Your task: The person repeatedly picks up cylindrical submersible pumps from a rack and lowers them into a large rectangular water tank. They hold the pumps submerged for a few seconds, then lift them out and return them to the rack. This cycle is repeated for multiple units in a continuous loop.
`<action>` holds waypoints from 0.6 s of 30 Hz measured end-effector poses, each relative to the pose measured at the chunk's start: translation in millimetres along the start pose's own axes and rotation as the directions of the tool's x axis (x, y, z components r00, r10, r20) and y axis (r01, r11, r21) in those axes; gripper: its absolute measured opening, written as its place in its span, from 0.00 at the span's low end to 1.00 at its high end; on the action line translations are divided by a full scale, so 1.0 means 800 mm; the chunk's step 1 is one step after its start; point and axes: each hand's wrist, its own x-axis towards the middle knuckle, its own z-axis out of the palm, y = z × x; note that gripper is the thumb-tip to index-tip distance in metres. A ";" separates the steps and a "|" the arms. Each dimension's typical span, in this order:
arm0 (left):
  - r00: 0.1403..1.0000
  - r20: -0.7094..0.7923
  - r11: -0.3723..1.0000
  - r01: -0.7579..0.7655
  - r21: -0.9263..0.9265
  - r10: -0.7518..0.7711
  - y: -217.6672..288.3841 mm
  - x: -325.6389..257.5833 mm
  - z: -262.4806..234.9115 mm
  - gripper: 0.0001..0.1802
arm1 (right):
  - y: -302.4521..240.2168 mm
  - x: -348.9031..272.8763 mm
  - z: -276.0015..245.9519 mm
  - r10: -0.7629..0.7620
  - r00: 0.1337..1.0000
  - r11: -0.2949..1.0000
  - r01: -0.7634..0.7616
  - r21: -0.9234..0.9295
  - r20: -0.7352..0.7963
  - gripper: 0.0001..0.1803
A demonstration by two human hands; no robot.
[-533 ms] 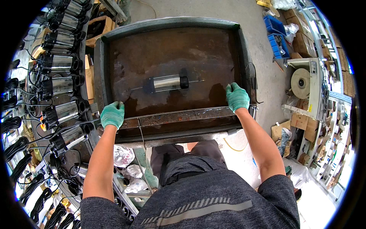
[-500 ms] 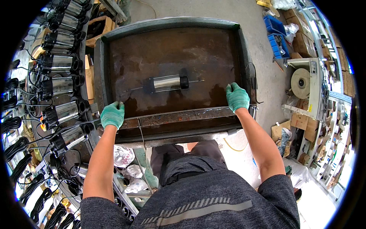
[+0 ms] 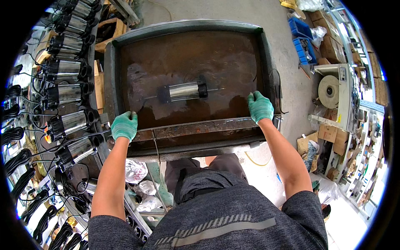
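A wide, dark metal tank (image 3: 187, 26) of brownish water stands before me. In it lies a shiny steel motor-like cylinder (image 3: 183, 91) with black ends, on its side, a thin rod or lead reaching out at each end. Both my hands wear green gloves and are apart from the cylinder. At the tank's near left corner, my left hand (image 3: 124, 125) is closed on the rim, the fingers partly hidden. My right hand (image 3: 261, 107) is curled over the right-hand rim. A rusty crossbar (image 3: 196, 128) spans the near part of the tank between my wrists.
A rack on the left carries a row of similar steel cylinders (image 3: 66, 95) with black cables (image 3: 18, 160). Blue bins (image 3: 303, 50) and cardboard boxes (image 3: 331, 46) are at the far right. Nearer on that side stands a pale machine (image 3: 343, 98) with a round disc.
Both hands keep their places on the rim. Reflections and ripples on the water have shifted, and the cylinder lies in almost the same spot.
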 end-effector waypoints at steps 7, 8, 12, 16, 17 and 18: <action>1.000 -0.013 1.000 -0.002 -0.008 0.002 -0.001 0.000 0.002 0.22 | -0.001 0.001 0.000 0.012 1.000 1.000 -0.012 -0.003 0.023 0.21; 1.000 -0.011 1.000 -0.001 -0.006 0.001 0.000 -0.001 0.000 0.22 | -0.001 0.001 0.000 0.006 1.000 1.000 -0.006 -0.005 0.014 0.21; 1.000 -0.006 1.000 -0.009 0.001 0.009 0.002 -0.002 -0.004 0.22 | 0.001 0.001 0.003 0.000 1.000 1.000 0.000 -0.015 -0.002 0.21; 1.000 -0.010 1.000 0.004 -0.010 -0.004 0.003 -0.004 -0.005 0.22 | 0.004 0.004 0.007 0.002 1.000 1.000 -0.002 -0.014 -0.003 0.21; 1.000 -0.015 1.000 0.006 -0.014 -0.006 0.002 -0.004 -0.004 0.22 | 0.003 0.004 0.007 -0.004 1.000 1.000 0.003 -0.007 -0.013 0.21; 1.000 -0.016 1.000 0.003 -0.014 -0.003 0.001 -0.005 -0.004 0.22 | 0.002 0.002 0.006 -0.009 1.000 1.000 0.009 0.000 -0.023 0.21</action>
